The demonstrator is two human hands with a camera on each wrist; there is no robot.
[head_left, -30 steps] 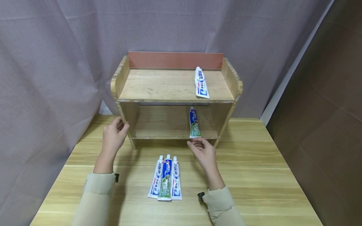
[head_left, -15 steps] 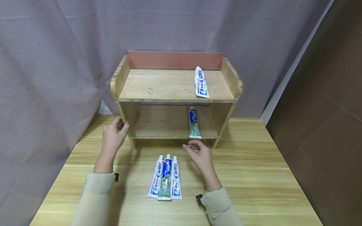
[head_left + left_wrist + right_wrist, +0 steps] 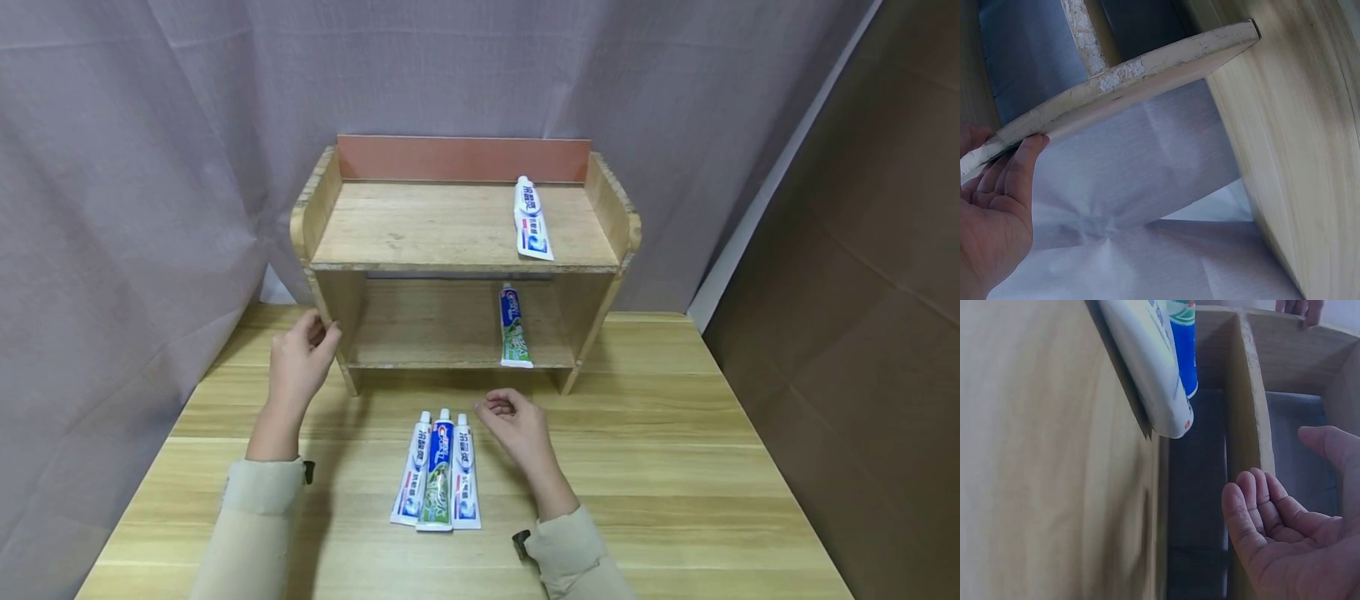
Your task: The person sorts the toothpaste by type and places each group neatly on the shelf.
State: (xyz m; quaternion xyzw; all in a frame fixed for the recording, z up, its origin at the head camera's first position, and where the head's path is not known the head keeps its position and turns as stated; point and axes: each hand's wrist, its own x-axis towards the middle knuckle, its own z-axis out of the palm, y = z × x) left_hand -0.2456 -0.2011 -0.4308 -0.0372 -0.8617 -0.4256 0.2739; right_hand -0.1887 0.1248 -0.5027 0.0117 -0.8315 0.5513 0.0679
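The left hand (image 3: 295,367), partly cut off in its wrist view, pinches the shelf (image 3: 420,225) at left. The right hand (image 3: 521,429), relaxed, holds nothing; three toothpaste tubes (image 3: 439,475) lie near, just left of it.

Looks like a curtained-off tabletop set, with the kind of room beyond the grey-lilac curtain (image 3: 450,75) impossible to tell. Shows as such in the cloth hanging in folds close behind the table (image 3: 667,425) and along the left, the creased brown sheet (image 3: 847,333) closing off the right, and the pale wood-grain top filling the space between. Brings to mind a small shop display only through the two-tier wooden shelf (image 3: 420,227), with one toothpaste tube (image 3: 533,221) lying on each tier and three more tubes (image 3: 436,479) fanned out in front.
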